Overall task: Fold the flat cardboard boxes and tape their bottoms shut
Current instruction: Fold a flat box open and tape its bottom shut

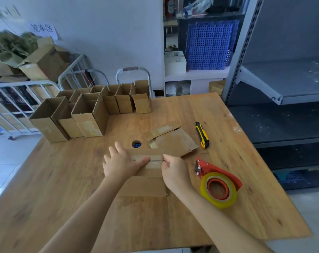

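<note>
A folded cardboard box stands bottom up on the wooden table, a strip of clear tape along its closed flaps. My left hand lies flat on the box's left side, thumb pressing the taped seam. My right hand has curled fingers at the box's right edge, pinching the tape end there. A flat cardboard box lies just behind. The red tape dispenser with its yellowish roll sits to the right of my right hand.
Several folded open boxes stand in rows at the table's back left. A yellow-black utility knife lies right of the flat box. A round hole is in the tabletop. Grey metal shelving stands to the right.
</note>
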### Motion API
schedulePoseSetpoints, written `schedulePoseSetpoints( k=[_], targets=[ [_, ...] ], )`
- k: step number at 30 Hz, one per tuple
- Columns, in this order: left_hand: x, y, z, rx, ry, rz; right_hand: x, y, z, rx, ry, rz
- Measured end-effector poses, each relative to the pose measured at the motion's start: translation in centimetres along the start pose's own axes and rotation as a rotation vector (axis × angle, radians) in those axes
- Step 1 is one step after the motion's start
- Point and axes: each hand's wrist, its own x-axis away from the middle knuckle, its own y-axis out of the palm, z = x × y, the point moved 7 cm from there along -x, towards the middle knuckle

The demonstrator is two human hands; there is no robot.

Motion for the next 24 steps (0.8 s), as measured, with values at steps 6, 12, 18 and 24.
schedulePoseSetpoints(
  k=[6,12,18,24],
  targets=[
    [-0.9,-1.8,-3.9,0.33,-0.169,-0.027,-1.6,0.3,-0.4,0.113,0.101,0.025],
    [-1.2,1.8,-5.7,0.752,-0.235,-0.36,-3.2,1.2,1.2,-0.059,0.291,-0.08],
    [-1.2,2.1,-5.7,0.813,-0.211,-0.355,-3.7,1.6,1.7,0.009,0.313,-0.059],
    [-0.6,1.4,-5.5,0.766,-0.209,-0.302,-3.1,1.5,0.7,0.178,0.208,0.002]
  ],
)
